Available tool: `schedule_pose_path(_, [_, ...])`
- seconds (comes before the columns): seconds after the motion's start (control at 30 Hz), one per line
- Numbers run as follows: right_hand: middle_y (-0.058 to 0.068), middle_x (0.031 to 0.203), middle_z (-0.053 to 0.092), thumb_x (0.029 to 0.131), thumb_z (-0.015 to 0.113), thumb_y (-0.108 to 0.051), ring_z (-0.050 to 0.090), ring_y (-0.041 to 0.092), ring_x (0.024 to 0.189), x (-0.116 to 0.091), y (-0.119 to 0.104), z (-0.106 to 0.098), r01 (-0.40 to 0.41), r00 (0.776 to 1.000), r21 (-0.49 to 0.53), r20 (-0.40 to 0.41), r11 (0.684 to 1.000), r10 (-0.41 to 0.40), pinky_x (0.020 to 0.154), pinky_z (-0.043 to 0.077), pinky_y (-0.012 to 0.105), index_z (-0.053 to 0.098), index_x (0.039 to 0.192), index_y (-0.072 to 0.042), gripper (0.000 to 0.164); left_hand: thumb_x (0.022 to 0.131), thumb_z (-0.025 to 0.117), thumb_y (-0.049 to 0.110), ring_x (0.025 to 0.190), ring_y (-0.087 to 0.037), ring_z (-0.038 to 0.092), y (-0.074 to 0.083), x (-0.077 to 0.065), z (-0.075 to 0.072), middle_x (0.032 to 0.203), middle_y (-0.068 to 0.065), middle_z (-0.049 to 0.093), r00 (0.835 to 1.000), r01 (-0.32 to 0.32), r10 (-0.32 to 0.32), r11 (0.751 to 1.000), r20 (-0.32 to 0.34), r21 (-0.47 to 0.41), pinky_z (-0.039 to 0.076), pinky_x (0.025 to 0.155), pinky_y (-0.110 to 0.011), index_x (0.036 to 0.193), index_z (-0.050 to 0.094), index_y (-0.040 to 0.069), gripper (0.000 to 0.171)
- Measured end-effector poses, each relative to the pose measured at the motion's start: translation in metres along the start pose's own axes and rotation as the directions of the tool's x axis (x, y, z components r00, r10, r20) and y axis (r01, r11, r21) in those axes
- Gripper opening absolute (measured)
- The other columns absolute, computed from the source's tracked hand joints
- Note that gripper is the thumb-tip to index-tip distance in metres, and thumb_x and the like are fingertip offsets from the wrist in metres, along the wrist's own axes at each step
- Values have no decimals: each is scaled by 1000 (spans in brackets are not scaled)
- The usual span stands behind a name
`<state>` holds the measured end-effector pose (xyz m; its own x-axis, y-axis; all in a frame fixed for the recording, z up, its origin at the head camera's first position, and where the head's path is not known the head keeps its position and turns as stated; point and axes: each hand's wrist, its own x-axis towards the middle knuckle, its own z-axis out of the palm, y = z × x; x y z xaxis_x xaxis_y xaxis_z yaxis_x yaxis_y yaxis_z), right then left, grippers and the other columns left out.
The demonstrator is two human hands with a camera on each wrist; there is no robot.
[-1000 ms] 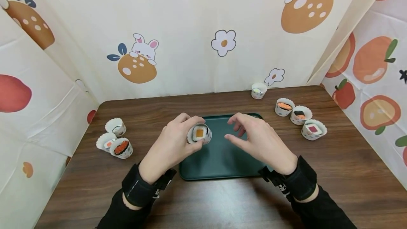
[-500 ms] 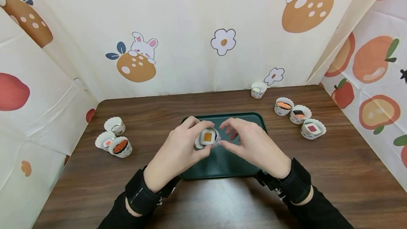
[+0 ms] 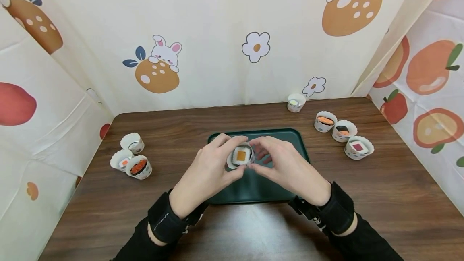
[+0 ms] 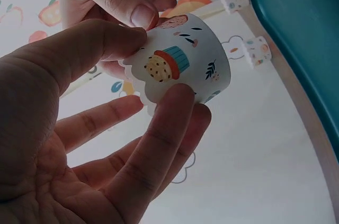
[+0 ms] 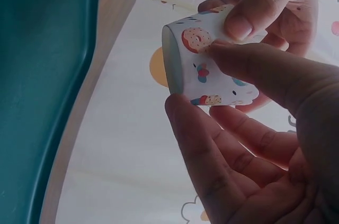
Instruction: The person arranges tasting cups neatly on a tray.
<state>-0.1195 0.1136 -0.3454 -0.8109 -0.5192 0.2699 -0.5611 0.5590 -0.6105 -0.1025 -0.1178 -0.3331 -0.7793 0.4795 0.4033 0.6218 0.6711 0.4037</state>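
Above the green tray [image 3: 261, 190], a white paper baking cup [image 4: 204, 57] printed with cupcakes is held up between both hands. Inside it, in the head view, lies a sushi roll [image 3: 235, 156] with white rice and an orange square centre. My left hand [image 3: 210, 164] grips the cup's side between thumb and fingers. From the other side, my right hand [image 3: 288, 168] has its thumb and fingertips on the cup, pinching it in the right wrist view. Part of the cup's rim is hidden by fingers in the head view.
At the left stand three paper cups with sushi, one with an orange-red topping [image 3: 139, 167]. On the right are three more, including a cup [image 3: 357, 154] with a red-centred roll. Another cup [image 3: 295, 107] stands at the table's back edge, near the patterned curtain [image 3: 217, 43].
My left hand has carried the cup a little rightward over the tray. My right hand has moved left, and its fingers now touch the cup.
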Motion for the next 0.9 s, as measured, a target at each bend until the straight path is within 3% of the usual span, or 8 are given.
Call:
schedule_pose_path(0.33, [6,115,75,93,86,-13,76,15,95,3,3,1,27,999,-27,-35,999,-28,84,64,33,67,132,-4,45,85,92,18,75,-12,59,0,4,9,111,-10,68,998,2,-3,1000,-65,-19,51,63,-18,137,65,8,59])
schedule_pose_path(0.57, [7,115,74,92,85,-11,76,18,96,3,6,1,33,998,-32,-53,999,-35,84,64,32,67,133,-4,46,83,94,18,86,-15,64,-1,5,13,117,-10,68,998,8,-10,1000,-60,-28,58,72,-25,139,64,8,64])
schedule_pose_path(0.77, [8,119,74,91,87,-12,76,18,98,4,9,-1,29,998,-24,-49,999,-30,85,64,33,65,135,-3,49,81,93,3,98,-19,68,-1,5,11,127,-11,65,1000,7,-7,999,-20,-31,61,77,-28,145,59,8,72])
schedule_pose_path(0.9, [8,121,74,90,88,-13,77,18,101,5,11,-3,19,999,-2,-37,1000,-19,87,64,34,65,135,-4,51,83,85,-7,106,-20,70,-2,6,11,129,-11,65,1000,3,-4,998,-17,-58,62,80,-26,145,59,8,69])
